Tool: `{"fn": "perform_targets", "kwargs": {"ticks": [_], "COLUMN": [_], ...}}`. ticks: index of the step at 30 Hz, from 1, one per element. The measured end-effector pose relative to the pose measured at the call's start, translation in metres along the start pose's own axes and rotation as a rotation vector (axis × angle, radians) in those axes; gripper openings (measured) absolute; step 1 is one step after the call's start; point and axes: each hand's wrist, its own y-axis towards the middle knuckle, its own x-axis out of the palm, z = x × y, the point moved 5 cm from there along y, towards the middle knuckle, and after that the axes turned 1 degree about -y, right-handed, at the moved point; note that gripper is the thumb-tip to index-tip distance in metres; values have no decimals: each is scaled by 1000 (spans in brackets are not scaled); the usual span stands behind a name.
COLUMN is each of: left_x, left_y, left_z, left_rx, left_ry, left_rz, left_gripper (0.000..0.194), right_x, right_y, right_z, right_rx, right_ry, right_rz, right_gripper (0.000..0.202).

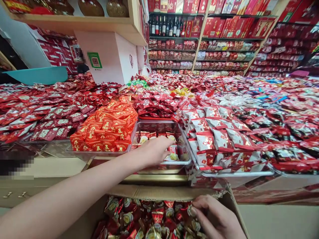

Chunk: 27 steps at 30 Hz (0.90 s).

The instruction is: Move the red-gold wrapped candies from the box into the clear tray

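Note:
My left hand (157,149) reaches over a clear plastic bin (188,156), palm down. Its thumb stands apart from the fingers, with nothing visible held between them. Below it lie several small red-and-white wrapped candies (173,152). My right hand (219,217) is at the right side of an open cardboard box (159,192), thumb and forefinger closed on a red-and-gold wrapped candy (191,211). The box holds a heap of similar candies (157,217), some printed "DURIAN".
Left of the bin is a mound of orange-red packets (107,126); right of it, a tray of white-and-red packets (216,139). A white pillar (104,56) and a teal scoop-shaped tray (37,75) stand at the left. Shelves with bottles (165,26) line the back.

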Motion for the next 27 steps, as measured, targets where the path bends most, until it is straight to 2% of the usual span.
{"fn": "perform_targets", "kwargs": {"ticks": [1,2,3,4,5,6,7,11,13,15,17,19,21,23,25,27], "left_x": [-5,-13,-15,-11,-2,10,27,97,115,120,120,120,120,120,121,120], "left_y": [-16,-35,-57,-80,-100,-118,-132,-173,-186,-196,-204,-211,-218,-224,-228,-230], "left_z": [9,21,31,39,44,44,42,34,40,49,57,64,69,74,77,78], "left_rx": [63,227,371,492,570,571,511,200,171,190,190,186,195,209,218,211], "left_ry": [-22,-62,-94,-119,-148,-209,-286,-499,-600,-693,-752,-769,-762,-747,-739,-733], "left_rz": [59,212,297,314,282,234,133,-325,-488,-601,-651,-664,-643,-617,-597,-584], "left_gripper": [34,29,25,24,25,26,25,32,37,37,39,40,39,38,38,37], "right_x": [-3,-6,-9,-13,-16,-19,-20,-12,-3,8,19,31,41,53,66,78], "right_y": [-1,-2,-4,-6,-8,-10,-13,-29,-38,-46,-54,-64,-74,-82,-88,-91], "right_z": [0,0,0,0,-1,-1,-2,3,6,10,12,14,14,14,13,11], "right_rx": [61,119,174,216,247,263,276,334,345,355,386,442,493,519,505,452], "right_ry": [15,30,41,43,31,10,-18,-163,-262,-362,-411,-428,-481,-537,-565,-569], "right_rz": [-7,-12,-19,-25,-35,-59,-97,-339,-453,-569,-705,-845,-950,-1029,-1063,-1050], "right_gripper": [11,13,14,14,15,15,16,21,23,26,37,60,85,99,103,92]}}
